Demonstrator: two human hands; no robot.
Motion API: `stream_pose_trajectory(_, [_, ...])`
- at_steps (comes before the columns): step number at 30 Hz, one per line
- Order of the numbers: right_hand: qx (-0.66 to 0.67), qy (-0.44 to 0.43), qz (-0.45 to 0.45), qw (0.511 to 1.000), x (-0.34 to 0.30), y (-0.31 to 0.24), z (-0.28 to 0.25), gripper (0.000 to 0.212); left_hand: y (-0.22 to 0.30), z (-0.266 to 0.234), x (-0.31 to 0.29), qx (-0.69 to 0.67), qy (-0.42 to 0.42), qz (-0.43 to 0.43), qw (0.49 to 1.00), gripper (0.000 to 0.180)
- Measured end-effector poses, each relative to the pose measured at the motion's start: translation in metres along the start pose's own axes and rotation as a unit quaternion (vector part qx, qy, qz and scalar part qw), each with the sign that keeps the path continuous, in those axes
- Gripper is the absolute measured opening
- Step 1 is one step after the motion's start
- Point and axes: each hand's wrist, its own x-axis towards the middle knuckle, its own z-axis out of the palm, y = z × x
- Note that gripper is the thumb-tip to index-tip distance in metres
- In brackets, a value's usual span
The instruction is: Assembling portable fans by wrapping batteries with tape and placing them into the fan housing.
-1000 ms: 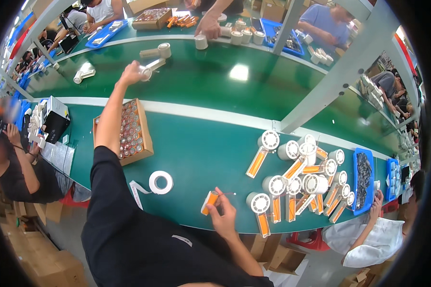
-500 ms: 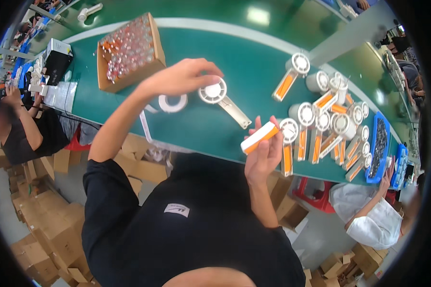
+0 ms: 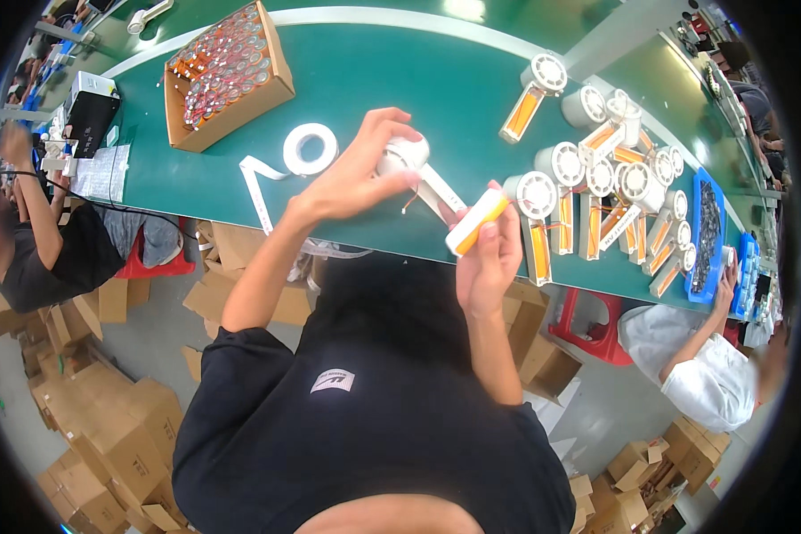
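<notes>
My left hand (image 3: 358,178) is closed round the head of a white handheld fan (image 3: 403,155), thumb on the near side and fingers over the far side. The fan's narrow handle (image 3: 438,189) slants down toward my right hand, and a thin wire end sticks out beside it. In my right hand (image 3: 488,267), a flat bar (image 3: 477,221), orange with a white face, is gripped between thumb and fingers. It overlaps the handle's lower end, so whether they touch I cannot tell. Close to the right fingers lies another fan (image 3: 534,196) with an orange bar in its handle.
A cardboard box (image 3: 231,125) of small round metallic and orange parts stands at the far left. Nearer lies a white tape roll (image 3: 311,149) with a loose strip. Several fans crowd the right, beside a blue tray (image 3: 707,236) of dark parts. Co-workers sit at both sides.
My left hand has closed on the fan's head and turned the fan over. The fan now lies nearer my right hand, which still holds the orange and white bar. The whole view has shifted slightly.
</notes>
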Motion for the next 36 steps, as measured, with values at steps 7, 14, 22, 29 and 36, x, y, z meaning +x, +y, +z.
stream_pose_trajectory(7, [0.113, 0.066, 0.081, 0.988, 0.022, -0.013, 0.003, 0.044, 0.005, 0.013, -0.007, -0.021, -0.042, 0.061, 0.997, 0.103])
stream_pose_trajectory(14, [0.115, 0.118, 0.109, 0.980, 0.027, -0.019, 0.016, 0.045, -0.006, 0.032, -0.009, 0.066, 0.062, 0.162, 0.983, 0.100])
stream_pose_trajectory(22, [0.245, 0.028, 0.168, 0.954, 0.021, -0.035, 0.016, 0.037, 0.003, 0.021, -0.011, 0.138, 0.147, 0.132, 0.970, 0.036])
stream_pose_trajectory(29, [-0.114, 0.031, 0.035, 0.992, 0.013, -0.067, 0.017, 0.046, 0.008, 0.010, -0.013, 0.085, 0.147, 0.023, 0.985, 0.029])
stream_pose_trajectory(36, [-0.355, 0.020, -0.033, 0.934, 0.014, -0.056, 0.009, 0.049, 0.003, 0.016, -0.008, 0.077, 0.145, -0.072, 0.984, 0.031])
